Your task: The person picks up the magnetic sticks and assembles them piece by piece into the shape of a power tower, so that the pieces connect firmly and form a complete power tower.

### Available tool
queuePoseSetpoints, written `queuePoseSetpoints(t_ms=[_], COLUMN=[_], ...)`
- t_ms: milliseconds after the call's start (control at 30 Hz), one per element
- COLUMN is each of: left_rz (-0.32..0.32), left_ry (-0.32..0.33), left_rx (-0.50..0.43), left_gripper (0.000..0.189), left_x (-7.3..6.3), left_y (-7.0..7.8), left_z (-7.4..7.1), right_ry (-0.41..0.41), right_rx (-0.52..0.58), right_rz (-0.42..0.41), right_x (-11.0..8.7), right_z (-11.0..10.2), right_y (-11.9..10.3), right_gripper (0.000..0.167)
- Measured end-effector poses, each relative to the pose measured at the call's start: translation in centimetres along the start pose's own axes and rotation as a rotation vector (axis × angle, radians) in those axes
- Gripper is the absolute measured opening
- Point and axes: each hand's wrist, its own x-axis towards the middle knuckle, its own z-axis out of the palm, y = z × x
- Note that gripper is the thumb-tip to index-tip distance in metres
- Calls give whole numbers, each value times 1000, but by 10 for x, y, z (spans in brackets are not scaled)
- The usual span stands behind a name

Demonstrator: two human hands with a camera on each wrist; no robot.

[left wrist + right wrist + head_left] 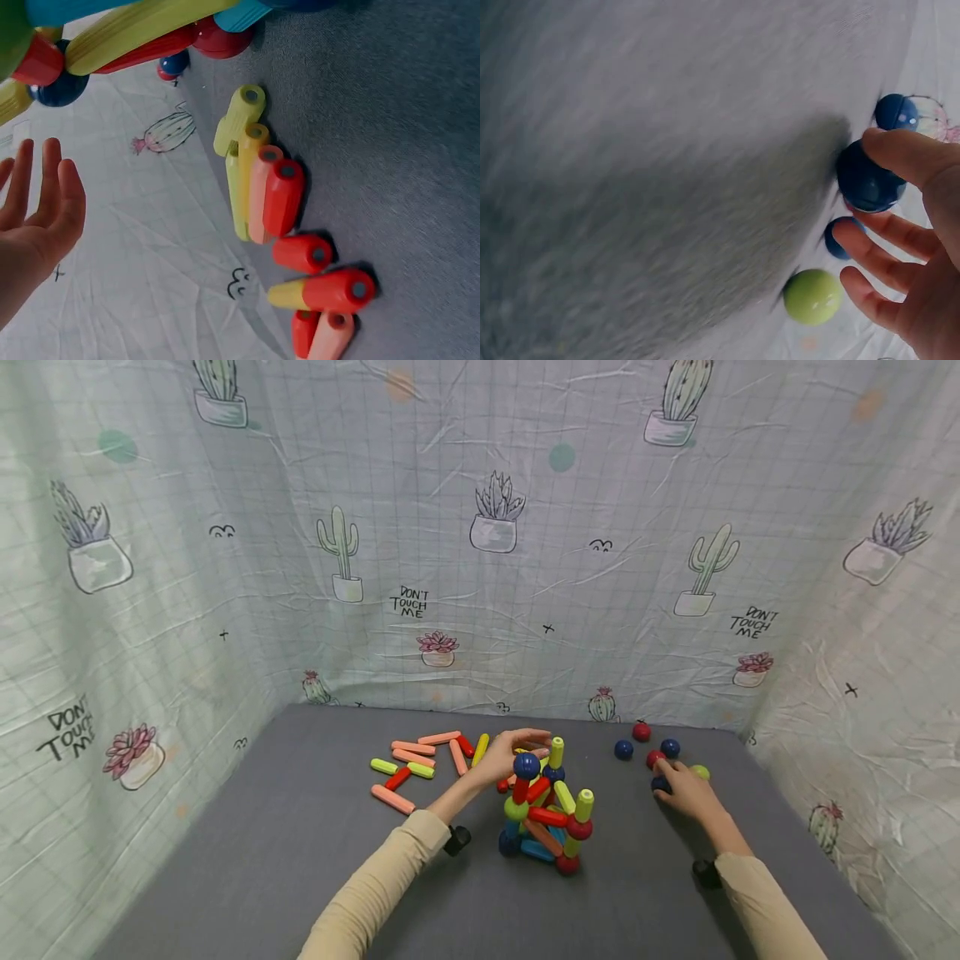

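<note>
Left hand (510,758) loose and empty beside the ball-and-stick tower (547,817); right hand (688,790) has its thumb on a dark blue ball (866,184), can't tell if pinched. Careless left hand bump might topple the tower imo.

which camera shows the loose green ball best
The right wrist view: the loose green ball appears large and clear there. The head view shows it small, beside the right hand; the left wrist view doesn't show it.
</note>
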Motion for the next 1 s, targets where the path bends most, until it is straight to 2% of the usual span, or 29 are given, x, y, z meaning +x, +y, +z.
queuePoseSetpoints(t_ms=[133,267,433,567,700,1000], left_rz=[-2,-10,-55,-89,-86,-77], left_ry=[-62,-76,-82,-93,-114,-126], left_rx=[18,23,29,16,16,20], left_gripper=[35,32,34,38,38,41], left_x=[7,11,12,11,11,13], left_y=[4,8,8,10,14,8], left_z=[5,8,10,11,12,12], right_ry=[29,61,138,189,208,176], right_rx=[82,217,358,400,425,411], right_rz=[-8,-12,-114,-227,-320,-410], right_x=[6,15,20,21,23,36], right_z=[-8,-27,-58,-81,-97,-107], right_y=[-13,-36,-70,-96,-116,-147], right_gripper=[32,32,33,36,38,37])
